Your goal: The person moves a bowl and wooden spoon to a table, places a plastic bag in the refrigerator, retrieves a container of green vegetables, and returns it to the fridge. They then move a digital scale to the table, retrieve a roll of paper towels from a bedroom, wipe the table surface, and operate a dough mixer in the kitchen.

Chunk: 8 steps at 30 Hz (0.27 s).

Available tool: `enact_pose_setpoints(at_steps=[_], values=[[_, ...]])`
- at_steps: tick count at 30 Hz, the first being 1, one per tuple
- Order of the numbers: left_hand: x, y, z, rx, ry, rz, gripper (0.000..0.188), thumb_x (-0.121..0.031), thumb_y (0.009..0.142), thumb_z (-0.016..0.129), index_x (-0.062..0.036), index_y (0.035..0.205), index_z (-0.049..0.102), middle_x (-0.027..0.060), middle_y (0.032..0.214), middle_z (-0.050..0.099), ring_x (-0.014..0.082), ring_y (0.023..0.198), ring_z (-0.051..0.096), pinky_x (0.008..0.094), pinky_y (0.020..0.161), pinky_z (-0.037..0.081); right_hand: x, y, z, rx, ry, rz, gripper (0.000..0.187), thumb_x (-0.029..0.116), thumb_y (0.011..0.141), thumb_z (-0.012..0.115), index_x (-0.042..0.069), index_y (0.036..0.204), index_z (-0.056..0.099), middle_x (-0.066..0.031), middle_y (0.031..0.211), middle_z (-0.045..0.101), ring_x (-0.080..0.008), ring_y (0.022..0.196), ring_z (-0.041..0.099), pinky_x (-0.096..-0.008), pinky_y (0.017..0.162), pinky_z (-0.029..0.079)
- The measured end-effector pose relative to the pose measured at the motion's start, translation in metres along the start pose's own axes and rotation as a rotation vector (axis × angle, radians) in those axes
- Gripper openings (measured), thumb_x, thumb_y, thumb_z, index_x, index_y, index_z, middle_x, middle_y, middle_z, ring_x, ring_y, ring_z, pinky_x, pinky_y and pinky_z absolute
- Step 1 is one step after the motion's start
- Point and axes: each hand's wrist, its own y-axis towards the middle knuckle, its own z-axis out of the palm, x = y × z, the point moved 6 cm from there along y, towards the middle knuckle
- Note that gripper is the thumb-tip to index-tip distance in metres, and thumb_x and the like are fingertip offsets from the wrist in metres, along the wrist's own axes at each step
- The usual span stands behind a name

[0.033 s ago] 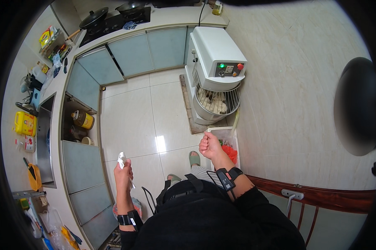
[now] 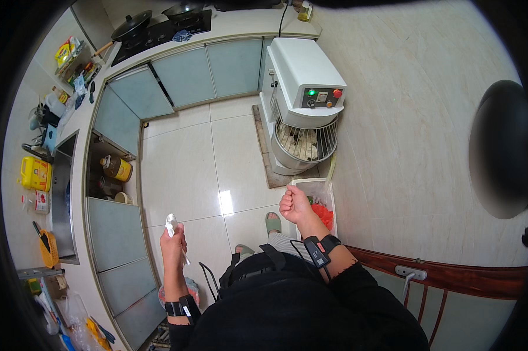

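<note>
My left hand [image 2: 172, 244] is closed around a crumpled white tissue [image 2: 170, 224], which sticks out above the thumb and trails below the fingers. Curled into a fist, my right hand [image 2: 295, 205] shows nothing in it and is over the edge of a white bin [image 2: 318, 186] that has a red plastic bag [image 2: 323, 217] in it. Beyond that hand stands a white dough mixer [image 2: 306, 76] with a green light lit on its panel. Pale dough [image 2: 302, 145] lies in its bowl under a wire guard [image 2: 328, 137]. Neither hand touches the mixer.
A counter with a sink [image 2: 65, 205] runs along the left, above an open cabinet holding an oil jug [image 2: 116, 168]. Pans stand on a black stove [image 2: 158, 38] at the back. Behind my right arm is a wooden-framed door [image 2: 451, 272]. Light tiles [image 2: 179, 146] cover the floor.
The dough lies a little differently in the mixer bowl. Both my hands stay where they were.
</note>
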Motion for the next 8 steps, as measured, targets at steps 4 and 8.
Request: enact_pose_setpoints(at_steps=[4,8], values=[[0.0012,0.0002,0.0000,0.000,-0.009,-0.007,0.018,-0.021,0.085,0.060,-0.0108,0.078,0.048,-0.0046,0.052,0.040,0.0049,0.040,0.034,0.0215,0.036,0.027,0.0000,0.0008,-0.0014,0.001,0.001,-0.004,0.031,0.026,0.085,0.057,0.018,0.061,0.039,0.0058,0.050,0.032,-0.0075,0.039,0.028,-0.0211,0.036,0.022],[0.0016,-0.0001,0.0001,0.002,-0.014,-0.005,0.018,-0.022,0.085,0.061,-0.0106,0.079,0.048,-0.0045,0.052,0.040,0.0049,0.040,0.034,0.0214,0.036,0.027,-0.0007,0.0012,-0.0032,-0.012,0.011,0.002,0.031,0.026,0.085,0.057,0.018,0.061,0.039,0.0058,0.050,0.033,-0.0076,0.039,0.028,-0.0212,0.036,0.022]])
